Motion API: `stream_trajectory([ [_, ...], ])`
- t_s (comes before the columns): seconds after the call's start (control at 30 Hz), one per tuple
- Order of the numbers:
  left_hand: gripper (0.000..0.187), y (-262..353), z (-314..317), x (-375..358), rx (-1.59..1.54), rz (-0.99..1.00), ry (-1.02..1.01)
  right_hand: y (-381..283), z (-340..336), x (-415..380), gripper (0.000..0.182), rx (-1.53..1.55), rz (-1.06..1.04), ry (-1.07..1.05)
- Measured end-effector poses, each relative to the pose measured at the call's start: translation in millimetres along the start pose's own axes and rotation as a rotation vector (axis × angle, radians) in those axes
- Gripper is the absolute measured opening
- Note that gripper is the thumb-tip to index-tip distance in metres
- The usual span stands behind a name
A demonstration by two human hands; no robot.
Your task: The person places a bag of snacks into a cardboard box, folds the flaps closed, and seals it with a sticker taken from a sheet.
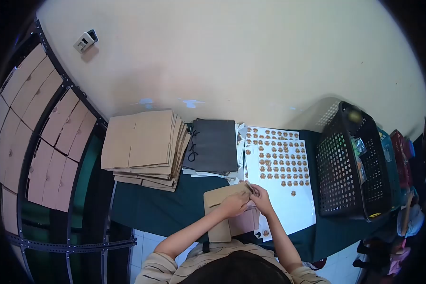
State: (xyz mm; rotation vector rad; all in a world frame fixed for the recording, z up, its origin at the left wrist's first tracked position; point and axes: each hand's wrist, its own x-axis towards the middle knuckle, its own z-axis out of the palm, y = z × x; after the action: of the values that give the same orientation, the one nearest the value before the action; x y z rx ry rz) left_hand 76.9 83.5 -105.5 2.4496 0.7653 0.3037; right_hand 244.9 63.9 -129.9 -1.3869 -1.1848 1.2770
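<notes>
A partly folded brown cardboard box (217,232) lies at the table's front edge, close to my body. My left hand (235,204) is closed over its upper part, knuckles up. Beside it, my right hand (261,199) pinches the box's top right edge, where a dark narrow flap or gap shows. The fingertips of both hands almost meet, and part of the box is hidden beneath them. A pinkish panel of the box shows below my hands. Just to the right lies a white sheet of round brown stickers (293,208).
A stack of flat cardboard boxes (137,139) stands at back left, beside a black paper bag (215,144) with cord handles. A black perforated basket (338,180) is on the right. Shelves with closed boxes (52,175) line the left. The table has a dark green cloth (146,208).
</notes>
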Motion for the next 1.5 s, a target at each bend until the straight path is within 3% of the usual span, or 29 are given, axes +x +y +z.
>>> stream_trajectory([
  [0.1, 0.048, 4.8, 2.9, 1.6, -0.2, -0.149, 0.055, 2.1, 8.7, 0.8, 0.05, 0.022, -0.014, 0.017],
  [0.2, 0.055, -0.4, 12.3, -1.1, -0.193, -0.144, 0.038, 0.2, 17.2, 0.4, 0.05, -0.098, -0.016, 0.062],
  [0.23, 0.045, -28.2, 53.0, -2.9, -0.315, -0.104, 0.078, 1.1, 20.0, -1.9, 0.05, -0.228, -0.063, 0.057],
  [0.3, 0.038, -39.0, 65.2, -22.4, -0.415, -0.105, 0.098, 3.9, 27.2, -9.3, 0.051, -0.568, -0.176, 0.056],
  [0.33, 0.032, -45.4, 62.3, -28.4, -0.512, -0.103, 0.116, 4.5, 31.5, -9.1, 0.051, -0.569, -0.18, 0.063],
  [0.37, 0.022, -21.0, 23.7, -31.0, -0.723, -0.343, 0.027, 6.9, 36.5, -10.9, 0.051, -0.539, -0.212, 0.084],
  [0.4, 0.022, -19.2, 23.3, -38.4, -0.731, -0.345, 0.019, 9.6, 40.1, -15.7, 0.052, -0.509, -0.238, 0.102],
  [0.47, 0.03, -19.7, 20.3, -49.2, -0.521, -0.234, 0.435, 10.3, 38.1, -17.8, 0.052, -0.566, -0.279, 0.094],
  [0.5, 0.03, -16.8, 10.4, -58.0, -0.52, -0.233, 0.436, 6.3, 35.4, -18.4, 0.051, -0.586, -0.317, 0.079],
  [0.57, 0.049, -8.1, -7.9, -79.9, 0.027, -0.261, 0.519, 4.9, 29.7, -16.5, 0.049, -0.6, -0.355, 0.067],
  [0.6, 0.049, -9.5, -3.2, -89.1, 0.029, -0.262, 0.517, 6.9, 24.9, -15.3, 0.046, -0.557, -0.343, 0.073],
  [0.67, 0.074, -12.1, 20.7, -111.1, -0.085, -0.526, 0.715, 12.0, 13.5, -9.9, 0.041, -0.471, -0.324, 0.081],
  [0.73, 0.081, -27.1, 54.1, -124.3, -0.167, -0.628, 0.698, 29.7, 11.9, -4.4, 0.044, -0.535, -0.254, 0.04],
  [0.8, 0.077, -41.3, 71.1, -123.1, -0.867, -0.582, 0.643, 44.0, 18.4, 0.3, 0.052, -0.367, -0.248, -0.026],
  [0.93, 0.067, -55.2, 66.4, -106.2, -0.764, -0.617, 0.695, 51.4, 28.4, -0.9, 0.059, -0.492, -0.256, 0.078],
  [1.1, 0.063, -61.8, 56.4, -94.5, -0.674, -0.649, 0.735, 29.1, 56.8, -8.1, 0.055, -0.633, -0.178, 0.214],
  [1.17, 0.062, -65.1, 50.4, -91.8, -0.524, -0.642, 0.71, 19.9, 66.0, -9.9, 0.052, -1.183, -0.12, 0.239],
  [1.2, 0.062, -66.1, 45.5, -90.8, -0.524, -0.643, 0.708, 19.4, 65.6, -7.2, 0.052, -1.183, -0.118, 0.239],
  [1.27, 0.062, -67.7, 31.6, -89.8, -0.324, -0.588, 0.692, 25.1, 67.1, 3.3, 0.052, -1.237, -0.534, 0.126],
  [1.33, 0.062, -66.1, 28.1, -94.6, -0.318, -0.617, 0.672, 23.2, 71.0, 7.7, 0.055, -1.21, -0.506, 0.129],
  [1.43, 0.075, -63.3, 32.7, -112.1, -0.304, -0.56, 0.697, 8.7, 47.6, 25.5, 0.057, -0.964, -0.341, -0.077],
  [1.5, 0.094, -44.0, 27.3, -137.2, -0.261, -0.418, 0.509, 6.5, 33.2, 35.2, 0.056, -0.915, -0.308, -0.125],
])
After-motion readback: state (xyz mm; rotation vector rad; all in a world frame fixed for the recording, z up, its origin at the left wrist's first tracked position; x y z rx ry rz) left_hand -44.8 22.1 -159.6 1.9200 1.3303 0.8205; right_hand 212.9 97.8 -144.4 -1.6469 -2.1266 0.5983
